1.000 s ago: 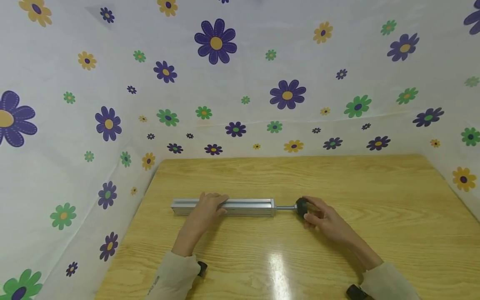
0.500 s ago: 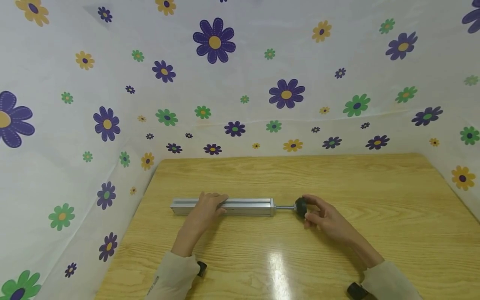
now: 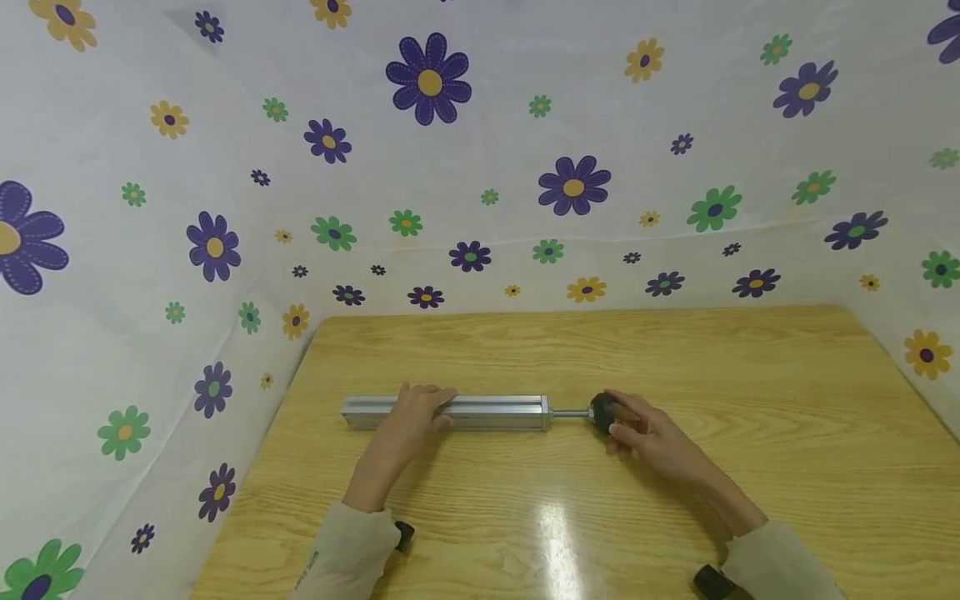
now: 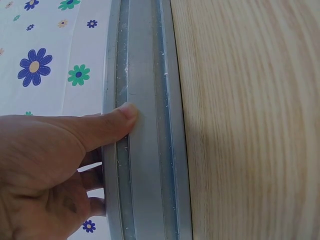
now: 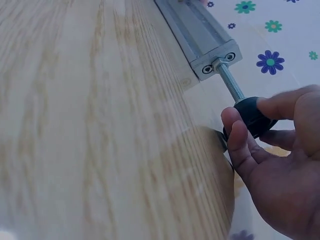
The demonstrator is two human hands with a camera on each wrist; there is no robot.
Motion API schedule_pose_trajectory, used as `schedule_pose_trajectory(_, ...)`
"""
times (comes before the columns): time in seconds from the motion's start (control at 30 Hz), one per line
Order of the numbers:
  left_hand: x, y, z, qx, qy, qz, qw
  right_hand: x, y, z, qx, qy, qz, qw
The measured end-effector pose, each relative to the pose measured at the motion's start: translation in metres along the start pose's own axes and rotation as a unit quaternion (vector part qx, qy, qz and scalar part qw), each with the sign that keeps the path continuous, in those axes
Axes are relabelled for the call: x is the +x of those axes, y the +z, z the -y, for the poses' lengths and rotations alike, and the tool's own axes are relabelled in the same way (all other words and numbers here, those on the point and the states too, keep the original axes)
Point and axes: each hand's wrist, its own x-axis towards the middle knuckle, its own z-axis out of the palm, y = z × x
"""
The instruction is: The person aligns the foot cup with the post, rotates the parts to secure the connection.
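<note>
A silver aluminium profile (image 3: 495,412) lies lengthwise on the wooden table, grooves running along its sides. Across its left half my left hand (image 3: 408,421) grips it, thumb on the near face and fingers over the far side; the left wrist view shows the thumb pressing the profile's face (image 4: 146,150). From the profile's right end plate a threaded rod (image 5: 230,82) sticks out, with a nut at the plate. On the rod's outer end sits a round black levelling foot (image 5: 252,116). My right hand (image 3: 652,439) pinches its rim between thumb and fingers.
The wooden table (image 3: 675,358) carries the profile near its middle. White cloth (image 3: 480,150) printed with flowers rises behind the table and on both sides. Black wrist straps (image 3: 711,582) show at the sleeves.
Both hands keep their places on the profile and the black foot. The right fingers shift very slightly around the foot's rim. The head view drifts a little.
</note>
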Motion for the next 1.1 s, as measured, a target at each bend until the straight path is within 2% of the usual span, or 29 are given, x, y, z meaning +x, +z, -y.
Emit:
schedule_pose_trajectory(0.23, -0.0007, -0.0005, -0.0017, -0.003, -0.007, 0.005, 1.0000, 0.0012, -0.0028, 0.0015, 0.000, 0.000, -0.007, 1.0000)
schedule_pose_trajectory(0.53, -0.0001, -0.0011, -0.0011, 0.000, -0.013, 0.004, 0.9999, 0.0047, -0.0082, 0.0024, 0.020, -0.013, 0.027, 0.9994)
schedule_pose_trajectory(0.77, -0.0002, -0.0021, -0.0025, -0.001, -0.015, 0.007, 0.9999, 0.0047, -0.0026, -0.0003, 0.037, -0.026, 0.002, 0.9990)
schedule_pose_trajectory(1.1, 0.0004, -0.0017, -0.0021, -0.001, -0.007, 0.007, 1.0000, 0.0044, -0.0018, 0.0042, -0.013, 0.013, -0.009, 0.9998)
